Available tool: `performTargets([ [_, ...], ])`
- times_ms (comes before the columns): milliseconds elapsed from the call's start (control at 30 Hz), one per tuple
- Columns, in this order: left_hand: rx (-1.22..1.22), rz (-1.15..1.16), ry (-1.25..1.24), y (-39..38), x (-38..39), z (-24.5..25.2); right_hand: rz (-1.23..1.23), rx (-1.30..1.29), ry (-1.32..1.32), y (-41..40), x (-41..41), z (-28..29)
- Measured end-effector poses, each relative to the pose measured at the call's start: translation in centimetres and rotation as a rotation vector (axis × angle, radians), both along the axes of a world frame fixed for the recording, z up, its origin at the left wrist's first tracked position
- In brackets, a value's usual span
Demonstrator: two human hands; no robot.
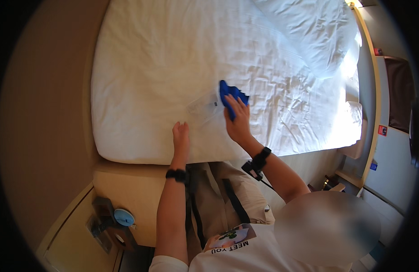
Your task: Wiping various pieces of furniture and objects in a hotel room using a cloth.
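Note:
A crumpled blue cloth (224,89) is over the white bed sheet (145,85). My right hand (238,120) holds it, fingers laid across its near side. A clear plastic bag (203,105) with a small dark mark lies flat on the sheet, just left of the cloth. Near the front edge of the bed, my left hand (181,136) hovers over or rests on the sheet below the bag. Its fingers look partly curled and blurred, and I see nothing in them.
A rumpled white quilt (308,30) covers the far right of the bed. A wooden bedside cabinet (145,200) stands at the lower left, with a light-blue round object (124,217) and a brown holder (119,238). A black wrist strap (262,157) has a cable attached.

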State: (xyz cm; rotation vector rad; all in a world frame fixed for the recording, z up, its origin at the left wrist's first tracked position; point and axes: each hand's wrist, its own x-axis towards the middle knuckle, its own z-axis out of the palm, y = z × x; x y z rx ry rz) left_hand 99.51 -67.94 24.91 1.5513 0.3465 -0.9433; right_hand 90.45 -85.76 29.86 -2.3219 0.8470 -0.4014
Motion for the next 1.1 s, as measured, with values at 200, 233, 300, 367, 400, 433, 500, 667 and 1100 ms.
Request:
performTargets([
  [200, -0.023, -0.035, 0.247, -7.0, 2.7, -2.5, 0.211, -0.044, 0.136, -1.1, 1.5, -7.0],
  [233, -0.124, 0.003, 0.319, -7.8, 2.6, -1.7, 0.184, 0.03, 0.11, -1.8, 1.5, -7.1],
  [300, -0.222, 0.043, 0.387, -8.7, 2.3, -0.8, 0.156, 0.109, 0.081, -2.2, 1.5, -7.3],
  [367, -0.365, 0.106, 0.435, -9.4, 2.1, 0.1, 0.159, 0.214, 0.04, -2.3, 1.4, -7.5],
  [400, -0.365, 0.11, 0.418, -9.4, 1.9, 0.1, 0.151, 0.248, -0.037, -1.6, 1.9, -7.6],
  [433, -0.248, 0.06, 0.189, -9.2, 1.3, -0.5, 0.158, 0.249, -0.05, -0.4, 2.7, -7.1],
  [500, -0.128, 0.017, -0.049, -8.0, 0.6, -0.4, 0.136, 0.344, -0.087, 2.4, 3.7, -5.6],
  [667, -0.543, 0.422, 0.125, -2.4, 0.3, 8.7, 0.457, 0.438, -0.176, 6.7, 3.9, 5.4],
  [1100, -0.352, 0.716, -0.557, 10.1, -3.1, 24.6, 0.53, 1.005, -0.403, 20.4, 10.0, 18.8],
])
